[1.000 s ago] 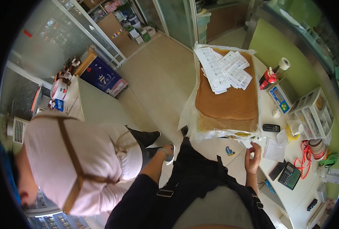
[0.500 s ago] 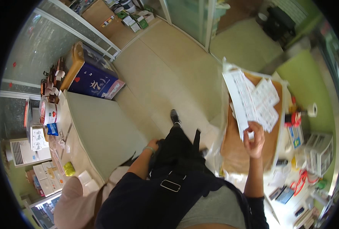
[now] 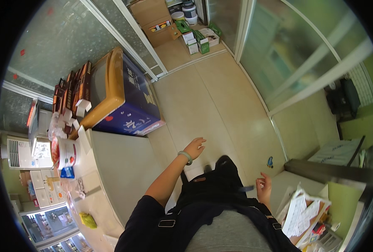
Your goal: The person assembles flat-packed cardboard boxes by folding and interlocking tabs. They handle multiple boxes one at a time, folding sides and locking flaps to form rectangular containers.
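My left hand (image 3: 195,148), with a pale green bangle (image 3: 186,158) at its wrist, reaches forward over the tiled floor. Its fingers are stretched out and hold nothing. Lower on the right, my right hand (image 3: 263,187) hangs beside my body, fingers loosely bent and apart, with nothing visible in it. White printed papers (image 3: 297,216) lie on a brown-topped surface right of that hand, apart from it. Closest to my left arm is a counter with a pale grey side (image 3: 123,164).
A blue chest freezer (image 3: 131,103) with brown boxes (image 3: 73,92) on top stands ahead left. Glass sliding doors (image 3: 274,54) line the far right. Small green-and-white cartons (image 3: 197,42) sit beyond the doorway. A small blue object (image 3: 270,162) lies on the floor. The counter holds a white tub (image 3: 66,153).
My right hand has let go of the papers and dropped beside me. My left hand has swung forward, and I have moved ahead toward the freezer and doorway. The other person has left view.
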A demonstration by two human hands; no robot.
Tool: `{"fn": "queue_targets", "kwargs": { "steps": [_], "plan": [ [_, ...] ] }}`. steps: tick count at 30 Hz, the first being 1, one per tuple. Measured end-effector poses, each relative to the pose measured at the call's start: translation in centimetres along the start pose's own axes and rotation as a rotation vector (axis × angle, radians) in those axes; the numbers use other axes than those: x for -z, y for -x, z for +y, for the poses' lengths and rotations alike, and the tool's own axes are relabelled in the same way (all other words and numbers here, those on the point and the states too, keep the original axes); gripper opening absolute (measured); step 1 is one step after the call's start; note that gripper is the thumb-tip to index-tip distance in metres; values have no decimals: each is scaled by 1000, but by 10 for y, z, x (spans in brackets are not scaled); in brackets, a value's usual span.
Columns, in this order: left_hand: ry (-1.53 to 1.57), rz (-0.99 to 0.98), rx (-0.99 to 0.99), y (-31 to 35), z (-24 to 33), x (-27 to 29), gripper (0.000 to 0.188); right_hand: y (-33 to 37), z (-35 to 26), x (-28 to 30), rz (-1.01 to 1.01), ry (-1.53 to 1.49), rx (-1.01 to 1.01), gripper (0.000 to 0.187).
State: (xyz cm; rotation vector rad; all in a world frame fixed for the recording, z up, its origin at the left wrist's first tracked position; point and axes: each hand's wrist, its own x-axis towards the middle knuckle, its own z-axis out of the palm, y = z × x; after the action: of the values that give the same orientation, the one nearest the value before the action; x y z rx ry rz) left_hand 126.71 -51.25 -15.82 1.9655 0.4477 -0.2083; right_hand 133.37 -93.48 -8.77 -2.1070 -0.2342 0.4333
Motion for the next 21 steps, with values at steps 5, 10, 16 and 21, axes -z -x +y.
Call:
{"fn": "queue_targets", "kwargs": {
  "steps": [5,10,16,21],
  "plan": [
    [-153,-3,102,-125,-73,113,40,-203,-32,-37,29,68,25,51],
    [-294,104,741,-148,-185,206,47,-476,-114,-107,-167,135,45,58],
    [-101,-72,1043,-160,-204,220,37,-786,-260,-286,-454,294,401,60],
    [334,53,1066,-288,-211,270,51,-969,-324,-455,-508,323,517,65]
  ]
}}
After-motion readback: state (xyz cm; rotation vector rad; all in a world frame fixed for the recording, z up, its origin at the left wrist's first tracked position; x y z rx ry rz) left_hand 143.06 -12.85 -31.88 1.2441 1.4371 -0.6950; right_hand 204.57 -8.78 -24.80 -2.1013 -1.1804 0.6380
